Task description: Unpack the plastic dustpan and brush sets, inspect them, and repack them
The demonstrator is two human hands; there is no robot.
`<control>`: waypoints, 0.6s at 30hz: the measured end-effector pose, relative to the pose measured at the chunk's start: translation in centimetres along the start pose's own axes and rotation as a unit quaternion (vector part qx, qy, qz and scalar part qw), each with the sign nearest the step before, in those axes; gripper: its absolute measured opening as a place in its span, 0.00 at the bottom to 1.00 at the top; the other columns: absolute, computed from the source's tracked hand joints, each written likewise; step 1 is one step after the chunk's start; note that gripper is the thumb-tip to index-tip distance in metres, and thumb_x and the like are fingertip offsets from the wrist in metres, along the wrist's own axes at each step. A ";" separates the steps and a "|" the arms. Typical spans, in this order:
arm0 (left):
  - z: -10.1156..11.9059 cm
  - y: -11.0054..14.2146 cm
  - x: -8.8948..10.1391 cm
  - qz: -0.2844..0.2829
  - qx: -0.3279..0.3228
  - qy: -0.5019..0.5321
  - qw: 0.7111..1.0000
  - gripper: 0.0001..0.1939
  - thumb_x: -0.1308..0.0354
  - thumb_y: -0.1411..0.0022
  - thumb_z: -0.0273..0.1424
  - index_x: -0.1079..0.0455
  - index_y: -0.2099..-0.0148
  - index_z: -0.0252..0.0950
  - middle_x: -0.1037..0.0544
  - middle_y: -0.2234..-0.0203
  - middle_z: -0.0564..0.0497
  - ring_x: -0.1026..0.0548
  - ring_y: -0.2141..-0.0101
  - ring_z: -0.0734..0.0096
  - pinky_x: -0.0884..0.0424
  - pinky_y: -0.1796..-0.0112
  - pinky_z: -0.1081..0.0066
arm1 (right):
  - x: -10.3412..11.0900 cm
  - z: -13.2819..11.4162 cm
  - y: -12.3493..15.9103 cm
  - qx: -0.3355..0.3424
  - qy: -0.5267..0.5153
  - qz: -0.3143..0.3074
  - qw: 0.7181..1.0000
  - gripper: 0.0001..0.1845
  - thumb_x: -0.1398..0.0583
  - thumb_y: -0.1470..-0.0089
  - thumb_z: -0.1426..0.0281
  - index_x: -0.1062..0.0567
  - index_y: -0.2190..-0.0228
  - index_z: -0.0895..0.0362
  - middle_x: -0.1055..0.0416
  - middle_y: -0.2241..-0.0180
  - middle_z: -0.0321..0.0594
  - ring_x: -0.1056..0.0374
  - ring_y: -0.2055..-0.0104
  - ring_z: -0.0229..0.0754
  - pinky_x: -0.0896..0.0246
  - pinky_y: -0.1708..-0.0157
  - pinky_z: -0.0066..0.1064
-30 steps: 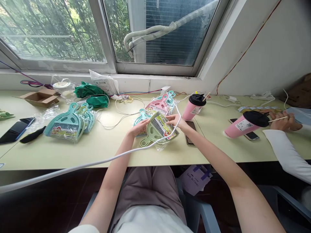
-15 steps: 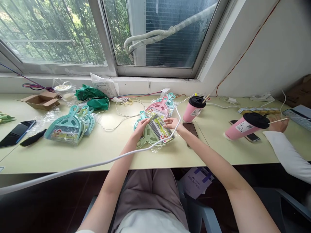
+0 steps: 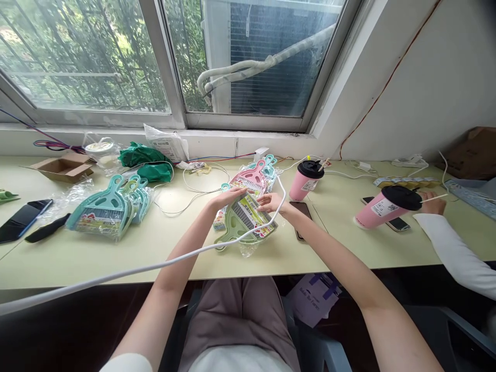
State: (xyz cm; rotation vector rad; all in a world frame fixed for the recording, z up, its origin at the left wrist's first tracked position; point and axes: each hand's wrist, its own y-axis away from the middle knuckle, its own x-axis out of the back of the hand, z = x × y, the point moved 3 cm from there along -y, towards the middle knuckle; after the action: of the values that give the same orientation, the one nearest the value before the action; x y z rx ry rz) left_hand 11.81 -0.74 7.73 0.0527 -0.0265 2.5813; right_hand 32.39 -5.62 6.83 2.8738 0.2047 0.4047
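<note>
Reaching out over the table (image 3: 341,219), the left hand (image 3: 228,197) pinches the top of the green pan (image 3: 234,223), tilted between both hands. The right hand (image 3: 273,203) points its fingers in by the edge; whether it grips is hard to tell.

The green pan (image 3: 237,221) has slid a little down and left in the frame within this past second, its handle now pointing further toward the lower left. The person's left hand (image 3: 228,197) has come up over the pan's top corner, fingers stretched flatter along that edge, and hides more of the blue pan (image 3: 225,184), leaving its ring peeking out above. The right hand (image 3: 271,202) has drifted left with the label. Over at the right, one of the neighbour's two hands has gone from sight; the other hand (image 3: 432,204) has shifted left, uncovering the pale blue thing (image 3: 470,199).
</note>
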 end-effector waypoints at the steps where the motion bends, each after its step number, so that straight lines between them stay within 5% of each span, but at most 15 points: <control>1: 0.3 -0.2 -0.5 -0.017 -0.005 -0.002 1.000 0.20 0.36 0.46 0.46 0.20 0.60 0.35 0.21 0.70 0.48 0.25 0.69 0.65 0.32 0.68 0.71 | -0.1 -0.3 0.0 0.010 0.001 -0.002 1.000 0.25 0.23 0.74 0.71 0.20 0.68 0.59 0.22 0.71 0.43 0.25 0.65 0.48 0.27 0.65 0.36; 3: 0.4 -0.3 -1.3 -0.047 0.003 -0.014 0.999 0.20 0.37 0.44 0.46 0.20 0.58 0.35 0.22 0.70 0.49 0.27 0.70 0.67 0.33 0.69 0.73 | -0.4 -0.6 0.0 0.025 0.004 -0.007 1.000 0.24 0.23 0.74 0.71 0.20 0.69 0.58 0.22 0.73 0.42 0.25 0.67 0.47 0.27 0.68 0.35; 9: -0.2 -0.1 -0.8 -0.011 0.006 0.013 1.000 0.22 0.35 0.47 0.47 0.21 0.59 0.34 0.22 0.68 0.47 0.26 0.68 0.66 0.32 0.67 0.72 | -0.5 -0.6 -0.4 0.045 0.018 -0.008 0.999 0.22 0.23 0.76 0.72 0.20 0.72 0.58 0.21 0.72 0.40 0.25 0.67 0.44 0.30 0.71 0.28; 13: -0.3 0.1 -0.6 0.013 0.011 0.010 1.000 0.20 0.32 0.50 0.44 0.23 0.62 0.33 0.23 0.69 0.48 0.26 0.69 0.68 0.32 0.68 0.72 | -0.7 -0.3 -0.4 0.060 0.025 0.013 0.998 0.16 0.26 0.67 0.71 0.21 0.72 0.58 0.21 0.70 0.41 0.25 0.66 0.43 0.30 0.68 0.29; 15: -0.3 0.4 -0.5 0.023 0.008 0.022 0.999 0.18 0.32 0.50 0.42 0.25 0.63 0.34 0.25 0.72 0.50 0.27 0.72 0.70 0.33 0.71 0.73 | -0.6 -0.3 0.0 0.083 0.033 0.057 0.994 0.12 0.29 0.59 0.67 0.22 0.70 0.58 0.22 0.68 0.42 0.25 0.65 0.43 0.29 0.64 0.32; 18: -0.8 0.7 0.1 0.048 0.000 0.058 0.997 0.16 0.33 0.51 0.38 0.30 0.62 0.37 0.26 0.75 0.54 0.27 0.75 0.71 0.33 0.74 0.74 | 0.5 0.0 1.3 0.149 0.057 0.209 0.965 0.15 0.36 0.49 0.61 0.23 0.61 0.56 0.23 0.57 0.45 0.27 0.54 0.46 0.31 0.53 0.38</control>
State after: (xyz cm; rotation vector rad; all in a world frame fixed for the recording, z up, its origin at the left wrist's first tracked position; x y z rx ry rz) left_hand 11.36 -1.24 6.96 -0.1008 0.0156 2.6759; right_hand 32.99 -6.79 7.30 3.1876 -0.3613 0.6652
